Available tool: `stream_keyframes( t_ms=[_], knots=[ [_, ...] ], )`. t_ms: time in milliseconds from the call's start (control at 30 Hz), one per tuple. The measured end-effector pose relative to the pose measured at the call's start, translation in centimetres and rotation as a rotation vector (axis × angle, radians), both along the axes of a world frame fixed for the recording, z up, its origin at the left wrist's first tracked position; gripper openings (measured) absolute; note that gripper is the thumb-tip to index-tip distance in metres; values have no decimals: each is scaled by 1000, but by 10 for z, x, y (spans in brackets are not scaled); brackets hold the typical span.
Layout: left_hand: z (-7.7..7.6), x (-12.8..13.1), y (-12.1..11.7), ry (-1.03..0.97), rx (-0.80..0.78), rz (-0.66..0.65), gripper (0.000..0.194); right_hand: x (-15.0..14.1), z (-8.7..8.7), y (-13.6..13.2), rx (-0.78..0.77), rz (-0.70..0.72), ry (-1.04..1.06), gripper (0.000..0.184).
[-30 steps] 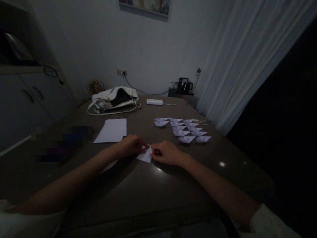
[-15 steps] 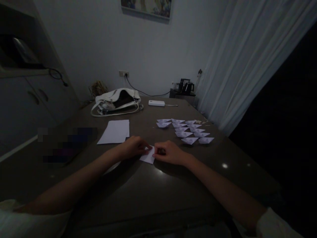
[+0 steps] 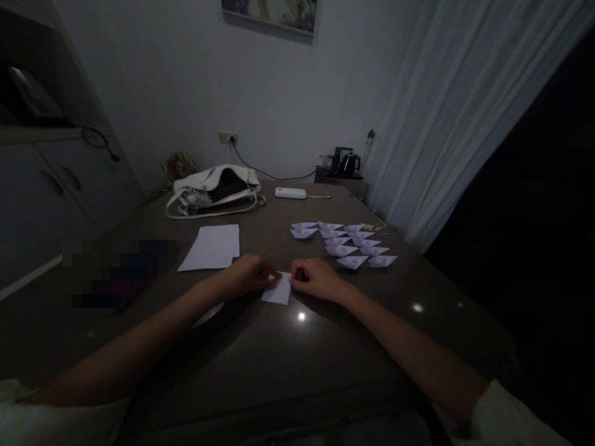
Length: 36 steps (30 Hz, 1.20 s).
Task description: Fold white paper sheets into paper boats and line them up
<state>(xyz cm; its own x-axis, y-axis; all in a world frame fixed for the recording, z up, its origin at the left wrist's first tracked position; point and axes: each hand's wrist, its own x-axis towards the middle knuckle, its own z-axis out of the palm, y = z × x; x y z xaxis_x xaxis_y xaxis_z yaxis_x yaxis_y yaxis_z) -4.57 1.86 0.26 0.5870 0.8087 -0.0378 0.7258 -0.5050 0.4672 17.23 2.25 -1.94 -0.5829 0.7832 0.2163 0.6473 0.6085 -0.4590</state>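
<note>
A small folded sheet of white paper point(image 3: 277, 293) lies on the brown table in front of me. The fingertips of my left hand point(image 3: 248, 274) press on its upper left part, thumb and forefinger close together. At the paper's upper right edge, my right hand point(image 3: 320, 280) is closed in a pinch, its fingers curled inward. Right of and beyond my hands stand several white folded paper boats point(image 3: 341, 250) in loose rows. A stack of plain white paper point(image 3: 210, 246) rests beyond my left hand.
Toward the back of the table point(image 3: 279, 359) are a white handbag point(image 3: 216, 186) and a white power bank point(image 3: 290, 193) with a short cable. A black kettle point(image 3: 349, 163) stands on a low stand by the wall. A pale curtain point(image 3: 432, 118) hangs at the right.
My right hand has shifted slightly away from the paper's middle to its right edge, so more of the sheet shows. The whole view has moved slightly.
</note>
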Motion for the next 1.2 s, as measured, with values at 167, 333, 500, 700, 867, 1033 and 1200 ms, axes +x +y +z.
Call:
stream_keyframes(
  t_ms=[167, 333, 500, 700, 867, 1033, 1200],
  knots=[
    [-1, -1, 1, -12, 6, 1, 35, 0, 0, 4, 13, -123, 2, 5],
    [-5, -2, 3, -32, 3, -3, 34, 0, 0, 4, 44, -25, 18, 11],
    [-4, -1, 1, -30, 7, 3, 35, -1, 1, 4, 118, 35, -13, 9],
    [0, 1, -1, -20, -1, 7, 32, -3, 0, 7, 125, -42, -45, 8],
    [0, 1, 0, -10, -3, 9, 33, -5, -4, 8, 162, -137, -67, 10],
    [1, 2, -2, 2, -6, 19, 36, -3, -2, 3, 211, -71, -64, 13],
    [-1, 1, 0, 5, 17, 9, 35, -3, 5, -2, 206, -55, -136, 11]
  ],
)
